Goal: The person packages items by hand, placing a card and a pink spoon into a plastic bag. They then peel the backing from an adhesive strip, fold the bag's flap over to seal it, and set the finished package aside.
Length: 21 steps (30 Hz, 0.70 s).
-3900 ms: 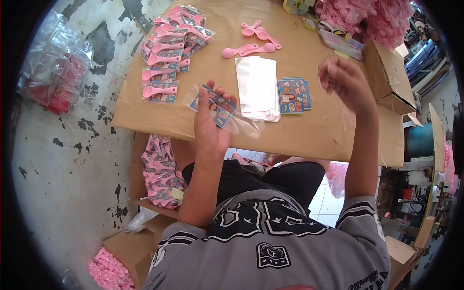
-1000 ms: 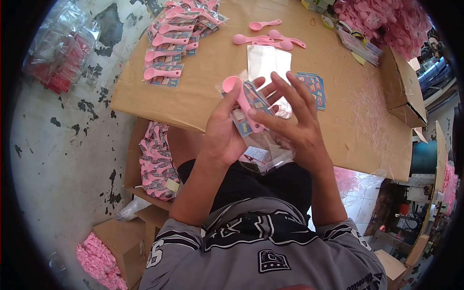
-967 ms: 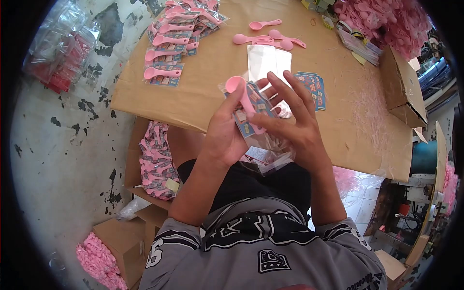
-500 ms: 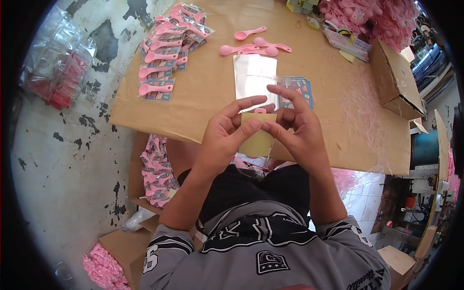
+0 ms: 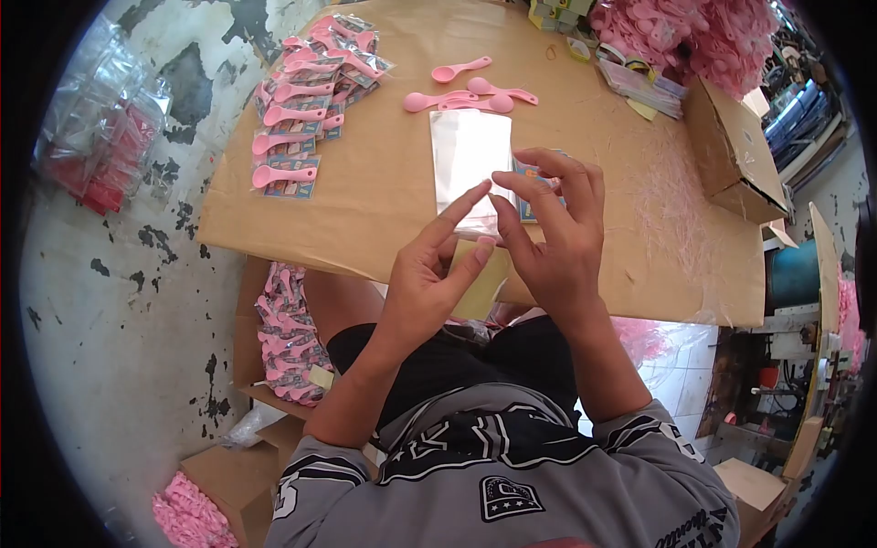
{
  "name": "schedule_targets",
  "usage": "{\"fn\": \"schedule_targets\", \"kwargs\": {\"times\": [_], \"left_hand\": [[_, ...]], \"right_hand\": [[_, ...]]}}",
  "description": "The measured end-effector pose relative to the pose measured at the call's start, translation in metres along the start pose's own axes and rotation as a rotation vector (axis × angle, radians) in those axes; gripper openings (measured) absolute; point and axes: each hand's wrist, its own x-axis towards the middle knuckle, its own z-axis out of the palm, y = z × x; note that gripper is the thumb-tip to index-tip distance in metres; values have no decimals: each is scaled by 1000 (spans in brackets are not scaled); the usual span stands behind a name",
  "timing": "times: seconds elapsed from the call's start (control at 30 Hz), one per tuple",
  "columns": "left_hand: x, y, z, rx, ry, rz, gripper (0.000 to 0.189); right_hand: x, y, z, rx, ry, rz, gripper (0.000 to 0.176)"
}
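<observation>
My left hand (image 5: 429, 279) is closed on a pale yellow card (image 5: 481, 285), its thumb on the face and the other fingers behind. The card hangs just off the table's near edge. To its right, my right hand (image 5: 559, 237) is raised with thumb and index fingertip pinched close together above the card; whatever lies between them is too small to make out. Beyond both hands lies a stack of clear plastic bags (image 5: 470, 155). Blue printed cards (image 5: 527, 212) are partly hidden under my right hand. Several loose pink spoons (image 5: 461, 70) rest past the bags.
Bagged pink spoons with cards (image 5: 285, 175) line the table's left side. At right stand a cardboard box (image 5: 735, 151) and a large heap of pink spoons (image 5: 685, 36). A carton of packed spoons (image 5: 290, 338) sits below the left edge. Pink strands (image 5: 671, 192) litter the right side.
My right hand has let go of the card and lifted to a pinch above it. The card is lower and tilted in my left hand. The pink spoon end above it no longer shows.
</observation>
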Motion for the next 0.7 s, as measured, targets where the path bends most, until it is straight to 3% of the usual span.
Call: {"fn": "schedule_targets", "kwargs": {"times": [0.37, 0.47, 0.53, 0.63, 0.7], "left_hand": [[-12, 10, 0, 290, 27, 75, 62], [-15, 22, -6, 404, -48, 24, 63], [-13, 6, -5, 298, -38, 81, 62], [-13, 0, -4, 194, -40, 41, 60], [-13, 0, -4, 91, -37, -11, 60]], "right_hand": [[-2, 6, 12, -38, -40, -94, 22], [-1, 12, 12, 21, -45, -80, 23], [1, 14, 8, 70, -26, -41, 23], [1, 35, -1, 171, 103, 196, 18], [8, 46, -13, 526, 275, 435, 15]]}}
